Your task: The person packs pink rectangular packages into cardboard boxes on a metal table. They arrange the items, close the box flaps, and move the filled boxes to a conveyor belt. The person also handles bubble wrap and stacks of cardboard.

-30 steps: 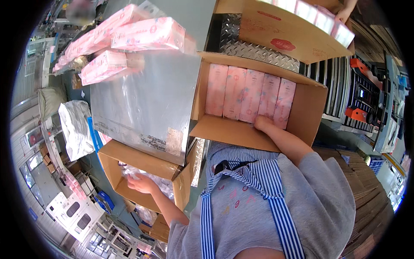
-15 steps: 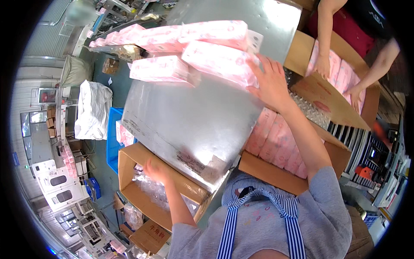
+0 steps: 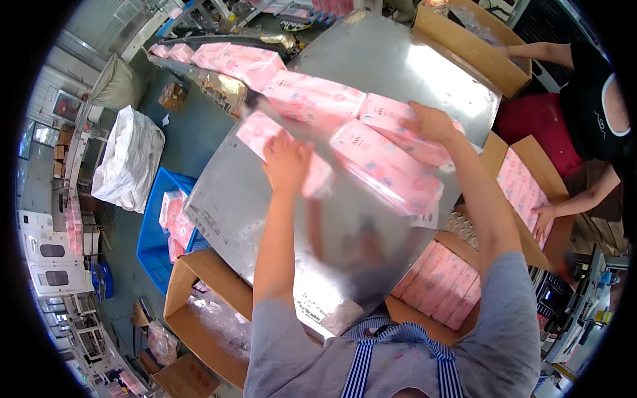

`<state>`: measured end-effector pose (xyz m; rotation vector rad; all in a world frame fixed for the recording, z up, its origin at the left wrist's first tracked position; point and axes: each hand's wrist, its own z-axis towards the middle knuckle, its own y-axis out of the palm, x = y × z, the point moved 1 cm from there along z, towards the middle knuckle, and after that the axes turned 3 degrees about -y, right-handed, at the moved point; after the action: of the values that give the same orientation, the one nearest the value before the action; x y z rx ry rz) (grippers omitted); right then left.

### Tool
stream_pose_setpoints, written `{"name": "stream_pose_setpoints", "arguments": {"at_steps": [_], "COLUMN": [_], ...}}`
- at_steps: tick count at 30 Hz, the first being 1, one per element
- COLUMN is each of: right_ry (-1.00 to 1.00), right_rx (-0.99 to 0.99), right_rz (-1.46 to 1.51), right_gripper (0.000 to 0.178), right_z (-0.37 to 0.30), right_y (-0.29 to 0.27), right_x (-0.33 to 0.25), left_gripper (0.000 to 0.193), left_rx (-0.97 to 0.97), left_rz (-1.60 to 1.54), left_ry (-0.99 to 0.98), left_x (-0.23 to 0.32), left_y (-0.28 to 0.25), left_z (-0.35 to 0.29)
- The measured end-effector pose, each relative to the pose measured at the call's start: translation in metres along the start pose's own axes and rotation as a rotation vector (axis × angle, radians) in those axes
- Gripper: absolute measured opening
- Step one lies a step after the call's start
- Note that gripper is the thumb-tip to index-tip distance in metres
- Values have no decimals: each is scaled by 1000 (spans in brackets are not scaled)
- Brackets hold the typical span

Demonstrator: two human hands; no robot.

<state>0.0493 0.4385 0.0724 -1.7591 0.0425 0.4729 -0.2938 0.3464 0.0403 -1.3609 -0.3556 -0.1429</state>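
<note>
Pink plastic-wrapped packs, apparently of tissues, lie on a metal table (image 3: 225,192). My left hand (image 3: 286,162) is closed over a single pack (image 3: 260,131) left of the others; motion blurs it. Farther right, my right hand (image 3: 432,125) grips the far pack (image 3: 385,116) of a side-by-side pair from above. Next to that one, nearer me, rests the other pack (image 3: 385,166) of the pair. Behind them another pack (image 3: 315,98) continues the row, which runs back to the far left.
An open carton of pink packs (image 3: 441,282) stands at my right, and a carton with clear plastic (image 3: 222,325) at lower left. A blue crate (image 3: 154,249) sits beyond it. Across the table, a co-worker reaches into two cartons, one holding pink packs (image 3: 521,182).
My left hand has left the carton of clear plastic and is now on a pack on the table. My right hand has shifted farther along the packs. One co-worker hand has moved to the back carton.
</note>
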Motion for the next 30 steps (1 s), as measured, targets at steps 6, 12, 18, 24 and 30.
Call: {"name": "stream_pose_setpoints", "arguments": {"at_steps": [6,12,18,24,30], "right_ry": [265,324,-166,-36,467], "right_rx": [-614,-520,-116,130,412], "right_rz": [614,1088,992,1334,1587], "right_gripper": [78,78,72,55,54], "right_z": [-30,-93,-166,-279,-441], "right_y": [43,89,67,69,77], "right_x": [0,-59,-63,-63,-11], "left_gripper": [53,86,74,62,60], "left_rx": [12,-361,-76,-265,-604], "left_rz": [-667,-1708,-1754,-1708,-1577], "left_ry": [-117,-794,-748,-581,-424], "left_x": [-17,-32,-12,-7,90], "left_y": [-10,8,-52,-37,-31], "left_z": [-130,-184,-234,-287,-310]}}
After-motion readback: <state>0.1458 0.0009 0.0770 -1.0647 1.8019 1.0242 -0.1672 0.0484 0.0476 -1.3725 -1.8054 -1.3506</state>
